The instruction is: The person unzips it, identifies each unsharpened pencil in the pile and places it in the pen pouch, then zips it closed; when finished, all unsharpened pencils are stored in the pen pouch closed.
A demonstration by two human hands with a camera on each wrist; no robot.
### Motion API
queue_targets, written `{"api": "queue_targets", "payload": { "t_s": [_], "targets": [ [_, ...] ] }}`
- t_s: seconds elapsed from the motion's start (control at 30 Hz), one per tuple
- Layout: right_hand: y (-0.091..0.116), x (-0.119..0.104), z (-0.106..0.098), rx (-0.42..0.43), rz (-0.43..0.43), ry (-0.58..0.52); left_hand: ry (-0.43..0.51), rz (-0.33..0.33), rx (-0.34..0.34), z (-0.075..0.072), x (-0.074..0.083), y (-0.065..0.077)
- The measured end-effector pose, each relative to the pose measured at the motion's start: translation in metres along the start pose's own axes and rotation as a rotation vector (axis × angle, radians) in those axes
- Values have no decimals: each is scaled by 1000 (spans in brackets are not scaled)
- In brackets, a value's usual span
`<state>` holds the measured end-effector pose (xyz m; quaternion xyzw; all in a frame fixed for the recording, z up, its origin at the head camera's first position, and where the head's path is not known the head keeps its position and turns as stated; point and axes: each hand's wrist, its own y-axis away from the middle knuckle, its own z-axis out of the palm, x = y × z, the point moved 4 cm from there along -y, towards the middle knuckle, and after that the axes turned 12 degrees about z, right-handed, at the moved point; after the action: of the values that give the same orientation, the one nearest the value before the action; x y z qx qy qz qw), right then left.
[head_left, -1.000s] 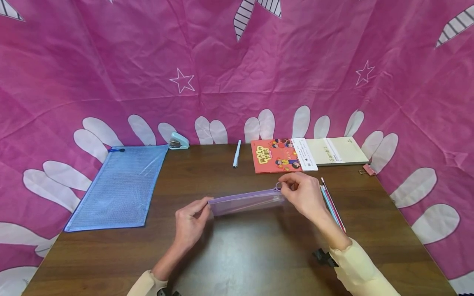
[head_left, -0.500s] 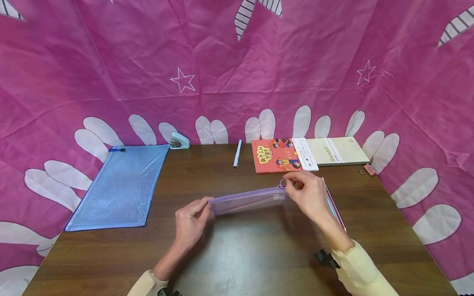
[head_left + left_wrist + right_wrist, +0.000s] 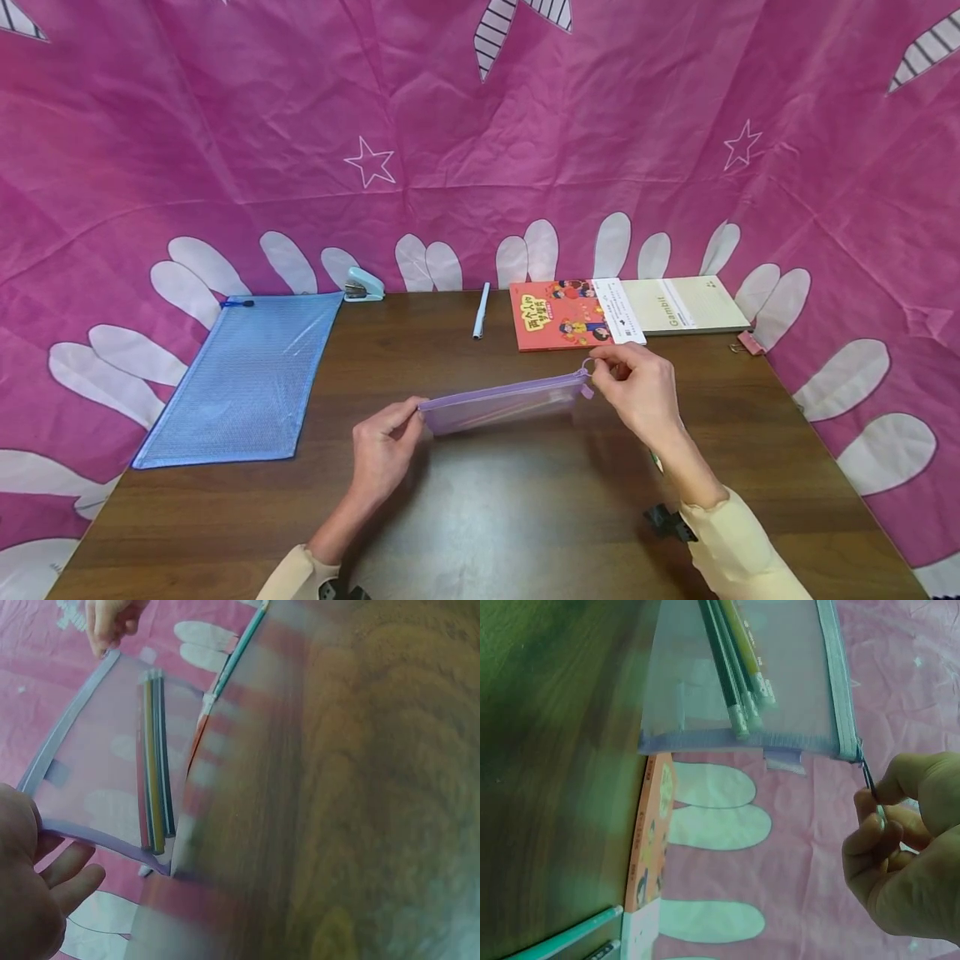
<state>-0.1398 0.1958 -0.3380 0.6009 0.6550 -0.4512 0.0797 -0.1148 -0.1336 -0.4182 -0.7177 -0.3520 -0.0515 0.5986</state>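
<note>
A see-through purple zip pouch hangs above the table, its zipper edge up and its right end a little higher. My left hand pinches the pouch's left end between thumb and fingers. At the right end, my right hand pinches the ring of the zipper pull. The slider sits at that end of the zipper. Inside the pouch lie several pencils, seen clearly in both wrist views; their eraser ends point toward my right hand. The zipper looks shut along its length.
A blue mesh zip folder lies at left, with a light-blue stapler behind it. At the back are a pen, a red book, a cream book and a pink binder clip. Loose pencils lie under my right arm.
My right hand has moved right and slightly up, with the zipper pull in its fingers. The pouch's right end has risen a little, and its small tab now shows. My left hand stays nearly still.
</note>
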Motion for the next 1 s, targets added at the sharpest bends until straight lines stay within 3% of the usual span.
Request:
{"api": "queue_targets", "payload": {
  "t_s": [0.27,0.4,0.53,0.73,0.8,0.87,1.0],
  "targets": [
    [-1,9,-3,24,50,-9,-6,-2,-25,3,-8,-1],
    [-1,13,-2,-16,90,-38,-7,2,-14,5,-4,-6],
    [0,18,1,-144,137,-65,-6,19,-8,6,9,-14],
    [7,34,7,-386,290,-141,-14,-4,-16,2,30,-22],
    [9,38,7,-446,318,-165,-16,-15,-17,2,30,-21],
    [11,41,6,-496,326,-182,-16,-16,-12,4,20,-15],
    [15,44,4,-597,365,-241,-14,-26,-6,3,20,-14]
  ]
}}
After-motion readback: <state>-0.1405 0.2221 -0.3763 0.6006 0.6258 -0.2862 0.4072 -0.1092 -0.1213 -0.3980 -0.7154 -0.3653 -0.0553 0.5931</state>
